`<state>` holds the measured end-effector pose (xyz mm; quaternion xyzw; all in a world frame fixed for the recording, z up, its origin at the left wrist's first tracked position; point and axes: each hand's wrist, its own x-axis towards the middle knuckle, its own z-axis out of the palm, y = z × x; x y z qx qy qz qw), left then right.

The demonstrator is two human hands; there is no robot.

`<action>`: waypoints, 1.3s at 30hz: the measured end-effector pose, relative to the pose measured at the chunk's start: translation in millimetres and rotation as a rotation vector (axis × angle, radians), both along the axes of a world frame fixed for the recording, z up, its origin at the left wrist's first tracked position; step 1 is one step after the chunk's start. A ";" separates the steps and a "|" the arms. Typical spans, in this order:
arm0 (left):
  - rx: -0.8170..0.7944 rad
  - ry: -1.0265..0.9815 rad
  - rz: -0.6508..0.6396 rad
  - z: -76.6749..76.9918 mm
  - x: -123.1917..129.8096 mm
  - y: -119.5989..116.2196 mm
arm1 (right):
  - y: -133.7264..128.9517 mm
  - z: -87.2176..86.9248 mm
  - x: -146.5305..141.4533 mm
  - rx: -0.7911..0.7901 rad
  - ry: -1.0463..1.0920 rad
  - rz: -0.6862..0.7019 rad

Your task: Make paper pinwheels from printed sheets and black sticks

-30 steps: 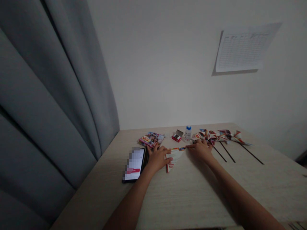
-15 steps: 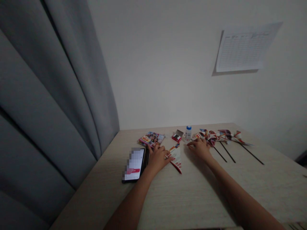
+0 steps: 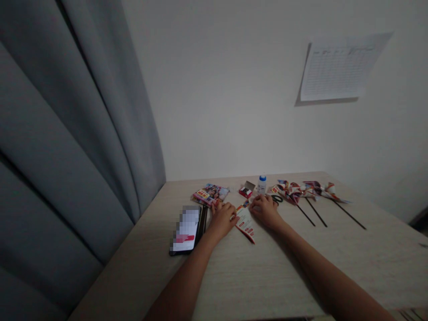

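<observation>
Grip unclear, left hand touching folded paper, long axis slanting, tip toward wearer

Wall: pale and plain, rising beyond the fingers
Curtain: grey, hanging in deep folds to the left of the fingers
Sheet: white paper with a ruled grid, on the wall above and right of the fingers
Surface: light wood grain, spreading beneath the fingers
Light: dim, shadow edging the sheet
</observation>
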<state>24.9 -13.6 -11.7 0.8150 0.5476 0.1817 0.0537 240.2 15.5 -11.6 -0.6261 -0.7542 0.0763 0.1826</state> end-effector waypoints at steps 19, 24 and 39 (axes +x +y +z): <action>-0.002 -0.043 0.108 -3.7 -7.1 6.1 | -8.0 4.0 1.1 -0.009 0.015 0.105; -0.024 -0.067 0.128 -3.4 -6.7 6.9 | -8.0 3.0 6.3 -0.021 0.025 0.205; -0.032 -0.078 0.138 -3.4 -6.5 7.3 | -16.5 12.7 12.7 -0.156 0.162 0.413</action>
